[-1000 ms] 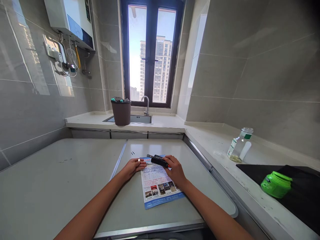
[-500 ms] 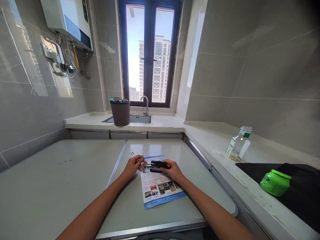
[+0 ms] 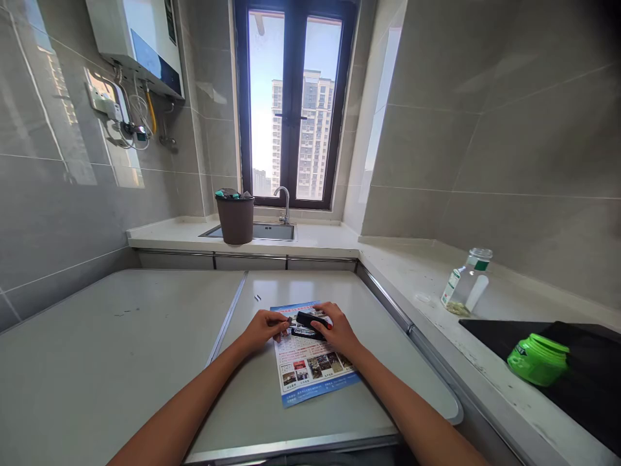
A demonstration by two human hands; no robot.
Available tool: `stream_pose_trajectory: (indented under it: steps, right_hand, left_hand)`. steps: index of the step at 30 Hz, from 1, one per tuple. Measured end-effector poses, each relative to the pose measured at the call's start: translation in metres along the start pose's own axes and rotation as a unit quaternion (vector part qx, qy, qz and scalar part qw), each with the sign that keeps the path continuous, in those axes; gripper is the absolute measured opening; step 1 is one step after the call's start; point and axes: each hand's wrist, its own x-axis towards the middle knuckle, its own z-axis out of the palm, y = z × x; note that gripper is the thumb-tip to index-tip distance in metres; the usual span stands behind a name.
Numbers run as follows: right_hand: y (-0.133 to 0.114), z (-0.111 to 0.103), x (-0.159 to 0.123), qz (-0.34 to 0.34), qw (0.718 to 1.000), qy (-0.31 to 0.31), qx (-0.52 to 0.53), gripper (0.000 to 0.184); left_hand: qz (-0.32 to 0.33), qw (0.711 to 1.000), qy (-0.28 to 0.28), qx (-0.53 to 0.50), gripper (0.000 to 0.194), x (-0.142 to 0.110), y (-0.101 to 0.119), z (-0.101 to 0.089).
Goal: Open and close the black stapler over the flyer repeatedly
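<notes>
My right hand (image 3: 337, 327) is closed round a black stapler (image 3: 305, 319) with a red detail near its back end. The stapler's top and lower part stand apart, with a metal part between them. From the left, my left hand (image 3: 266, 327) pinches a small grey piece, which looks like a strip of staples (image 3: 290, 320), at the stapler's front end. Beneath both hands lies a printed leaflet (image 3: 315, 388) with blue borders and small photos. Two short strips of staples (image 3: 257, 298) rest on the table beyond my left hand.
Pale boards with metal edging form the table (image 3: 145, 362). A brown bin (image 3: 235, 220) stands by the sink (image 3: 274, 232) under the window. On the right counter are a glass bottle (image 3: 466, 285) and a green jar (image 3: 538, 359) on a black surface.
My left hand has come slightly lower and right, with the small grey piece at the stapler's front. The stapler has tilted in my right hand, whose fingers now reach further over it.
</notes>
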Motion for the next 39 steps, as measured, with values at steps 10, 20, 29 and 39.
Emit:
stream_pose_trajectory:
  steps: [10,20,29,39]
  right_hand:
    - [-0.04,0.022,0.003,-0.298,0.946,-0.102,-0.082,0.042]
    - [-0.014,-0.003,0.019,-0.166,0.982,0.041,-0.084,0.022]
    - [0.114,-0.033,0.043,0.194,0.945,0.03,-0.263,0.015]
    - [0.145,-0.024,0.048,0.204,0.945,-0.011,-0.254,0.031]
  left_hand:
    - [0.018,0.997,-0.078,0.018,0.043,-0.009,0.012,0.006]
    - [0.037,0.987,0.063,0.146,0.043,0.003,0.0,-0.002]
    - [-0.071,0.902,0.0,0.426,0.049,-0.002,-0.018,-0.014]
    - [-0.057,0.899,-0.062,0.43,0.049,-0.007,-0.01,-0.022]
